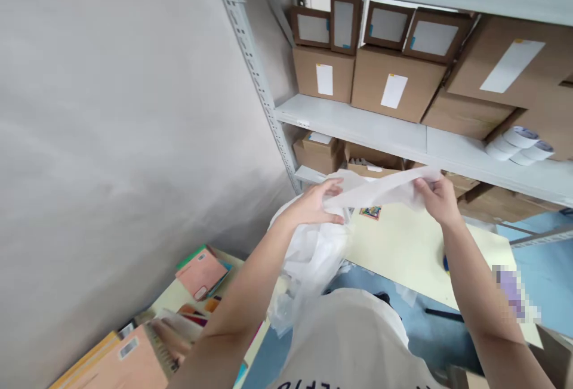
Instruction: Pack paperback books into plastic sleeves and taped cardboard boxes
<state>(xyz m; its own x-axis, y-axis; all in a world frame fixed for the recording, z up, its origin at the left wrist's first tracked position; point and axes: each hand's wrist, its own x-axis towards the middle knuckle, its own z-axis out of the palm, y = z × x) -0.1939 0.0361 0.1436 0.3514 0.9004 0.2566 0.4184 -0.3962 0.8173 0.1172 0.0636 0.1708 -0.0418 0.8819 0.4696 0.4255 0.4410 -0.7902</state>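
Observation:
A thin translucent white plastic sheet (380,191) is stretched between my two hands above the table. My right hand (441,198) pinches its narrow far end between thumb and fingers. My left hand (313,203) is at the other end, thumb and fingers spread apart in a C shape, with the sheet passing across the palm. More of the white material (313,252) hangs in loose folds under my left hand, down beside my shirt. On the pale yellow table (403,246) behind the sheet lies a small colourful picture card (370,213).
A grey metal shelf (358,123) holds cardboard boxes (396,85) and several white tape rolls (521,144). At lower left, notebooks (203,272) and a pink spiral book (129,359) lie on another table. A grey wall (134,108) stands at left. A blurred purple item (513,293) is at right.

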